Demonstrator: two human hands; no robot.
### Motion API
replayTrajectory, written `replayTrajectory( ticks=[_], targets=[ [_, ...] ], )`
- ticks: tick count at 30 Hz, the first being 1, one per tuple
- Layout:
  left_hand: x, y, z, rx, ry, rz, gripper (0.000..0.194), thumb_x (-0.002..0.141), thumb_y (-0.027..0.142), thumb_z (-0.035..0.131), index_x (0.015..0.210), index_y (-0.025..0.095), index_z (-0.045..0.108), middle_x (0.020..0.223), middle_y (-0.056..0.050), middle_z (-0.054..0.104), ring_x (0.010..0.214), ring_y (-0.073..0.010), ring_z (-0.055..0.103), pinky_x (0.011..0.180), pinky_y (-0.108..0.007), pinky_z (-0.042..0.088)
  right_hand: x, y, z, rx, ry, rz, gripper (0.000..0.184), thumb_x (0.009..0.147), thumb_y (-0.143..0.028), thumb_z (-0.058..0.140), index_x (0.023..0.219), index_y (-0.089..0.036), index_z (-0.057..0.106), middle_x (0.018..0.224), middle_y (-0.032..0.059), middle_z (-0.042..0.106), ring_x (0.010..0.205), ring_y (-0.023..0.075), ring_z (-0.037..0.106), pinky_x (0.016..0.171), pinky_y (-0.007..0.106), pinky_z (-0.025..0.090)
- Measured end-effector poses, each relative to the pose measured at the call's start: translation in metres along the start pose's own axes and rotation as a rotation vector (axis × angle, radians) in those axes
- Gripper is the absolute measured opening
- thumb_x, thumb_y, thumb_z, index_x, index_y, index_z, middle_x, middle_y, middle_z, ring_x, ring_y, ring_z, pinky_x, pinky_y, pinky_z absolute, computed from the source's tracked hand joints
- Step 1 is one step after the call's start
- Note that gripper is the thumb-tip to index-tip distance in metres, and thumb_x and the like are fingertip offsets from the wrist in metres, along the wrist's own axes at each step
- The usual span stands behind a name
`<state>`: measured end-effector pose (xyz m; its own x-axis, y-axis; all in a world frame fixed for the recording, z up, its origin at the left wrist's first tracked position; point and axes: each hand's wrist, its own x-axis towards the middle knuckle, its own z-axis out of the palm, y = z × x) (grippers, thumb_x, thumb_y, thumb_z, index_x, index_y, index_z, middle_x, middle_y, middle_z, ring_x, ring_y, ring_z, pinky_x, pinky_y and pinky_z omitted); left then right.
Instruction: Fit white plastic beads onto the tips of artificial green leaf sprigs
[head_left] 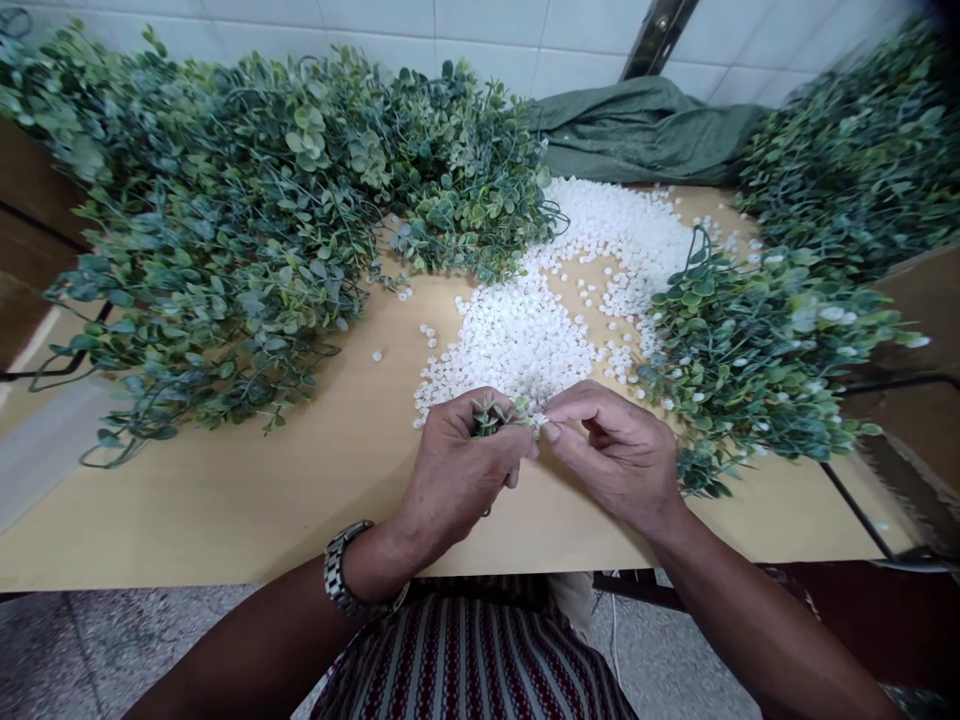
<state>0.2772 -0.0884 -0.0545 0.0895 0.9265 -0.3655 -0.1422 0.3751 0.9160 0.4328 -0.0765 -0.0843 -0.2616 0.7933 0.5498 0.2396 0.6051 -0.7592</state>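
My left hand (457, 470) is closed around a small artificial green sprig (491, 413) whose leaves poke out above the fingers. My right hand (615, 450) meets it fingertip to fingertip, pinching something small and white at the sprig's tip; I cannot make it out. Both hands hover over the near middle of a light wooden table (300, 500). Just behind them lies a heap of small white plastic pieces (525, 335).
A big pile of artificial green foliage (225, 230) covers the table's left and back. Another pile of sprigs (757, 350) lies at the right, with more foliage (855, 150) behind it. A green cloth (637, 130) sits against the tiled wall.
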Motion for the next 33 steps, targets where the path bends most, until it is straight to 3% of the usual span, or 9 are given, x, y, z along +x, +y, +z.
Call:
replayTrajectory(
  ticks=[17, 33],
  targets=[
    [0.0028, -0.0024, 0.0007, 0.044, 0.01, 0.088, 0.007, 0.059, 0.014, 0.052, 0.053, 0.018, 0.051, 0.04, 0.009, 0.047, 0.034, -0.0033, 0.035, 0.033, -0.016, 0.026, 0.0032, -0.0061, -0.0005, -0.224, -0.03, -0.182, 0.013, 0.081, -0.002, 0.058, 0.083, -0.014, 0.061, 0.071, 0.0042, 0.065, 0.07, 0.0114, 0.061, 0.063, 0.023, 0.051],
    [0.0015, -0.0031, 0.0033, 0.013, 0.016, 0.116, 0.012, 0.06, 0.01, 0.051, 0.051, 0.018, 0.051, 0.036, 0.011, 0.043, 0.033, -0.0026, 0.032, 0.034, -0.016, 0.026, -0.0019, -0.0051, 0.0018, -0.248, -0.024, -0.165, 0.009, 0.082, -0.004, 0.06, 0.082, -0.013, 0.063, 0.07, 0.0054, 0.066, 0.069, 0.0125, 0.062, 0.062, 0.024, 0.052]
  ],
)
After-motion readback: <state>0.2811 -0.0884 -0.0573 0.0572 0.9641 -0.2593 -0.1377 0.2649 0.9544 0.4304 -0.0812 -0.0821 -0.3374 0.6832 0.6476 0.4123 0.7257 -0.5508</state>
